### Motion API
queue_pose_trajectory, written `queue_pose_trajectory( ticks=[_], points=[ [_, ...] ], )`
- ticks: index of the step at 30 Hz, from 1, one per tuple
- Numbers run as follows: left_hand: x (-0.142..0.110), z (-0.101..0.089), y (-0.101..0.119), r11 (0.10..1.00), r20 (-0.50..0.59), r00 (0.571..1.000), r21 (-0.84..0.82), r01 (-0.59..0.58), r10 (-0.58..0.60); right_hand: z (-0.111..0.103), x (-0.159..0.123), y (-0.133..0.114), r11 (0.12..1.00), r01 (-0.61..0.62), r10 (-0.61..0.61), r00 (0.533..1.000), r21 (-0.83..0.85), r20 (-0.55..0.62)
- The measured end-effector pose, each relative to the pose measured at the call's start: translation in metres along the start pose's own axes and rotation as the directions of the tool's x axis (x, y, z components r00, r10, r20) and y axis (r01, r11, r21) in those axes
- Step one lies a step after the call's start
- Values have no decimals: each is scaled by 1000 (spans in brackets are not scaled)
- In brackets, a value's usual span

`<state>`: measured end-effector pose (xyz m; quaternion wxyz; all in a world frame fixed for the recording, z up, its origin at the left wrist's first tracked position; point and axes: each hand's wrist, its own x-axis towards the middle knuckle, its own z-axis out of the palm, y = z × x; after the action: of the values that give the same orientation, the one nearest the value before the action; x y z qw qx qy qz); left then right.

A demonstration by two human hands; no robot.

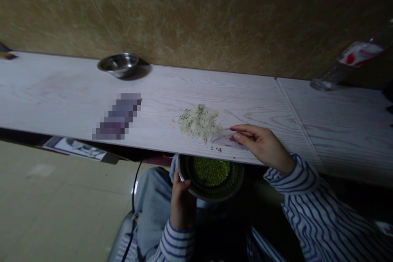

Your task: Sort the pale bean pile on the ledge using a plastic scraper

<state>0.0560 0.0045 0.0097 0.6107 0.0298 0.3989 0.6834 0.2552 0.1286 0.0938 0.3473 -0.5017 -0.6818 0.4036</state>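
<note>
One hand, the left hand [184, 200], grips the bowl [208, 195] of green beans [211, 170], lower centre; the right hand [265, 145], nearer the rice pile [196, 120] mid-frame on the surface [248, 94], has fingers pinching a clear plastic piece [221, 136], long axis sideways, left end at the pile.

No writing is legible, the red-and-white label [360, 53] on the bottle [333, 75] included.
</note>
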Motion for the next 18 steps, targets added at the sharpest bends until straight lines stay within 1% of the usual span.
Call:
queue_pose_trajectory(
  ticks=[5, 7, 9, 14, 18],
  points=[
    [1, -3, -1, 1000, 27, 1000, 11, -2, 2, 15, 4, -3, 999, 24, -26, 998, 39, 50],
    [1, -3, -1, 1000, 26, 1000, 6, -3, 3, 18, 6, -3, 999, 16, -18, 998, 35, 54],
    [1, -3, -1, 1000, 22, 1000, -10, -4, 4, 15, 8, -2, 1000, 0, 0, 1000, 27, 31],
    [1, -4, 1, 1000, 18, 1000, -27, -6, 6, 1, 8, 4, 999, -15, 17, 998, 29, -60],
    [2, -5, 1, 999, 36, 999, -36, -5, 6, 0, 8, 2, 1000, 3, -2, 998, 21, -68]
  ],
)
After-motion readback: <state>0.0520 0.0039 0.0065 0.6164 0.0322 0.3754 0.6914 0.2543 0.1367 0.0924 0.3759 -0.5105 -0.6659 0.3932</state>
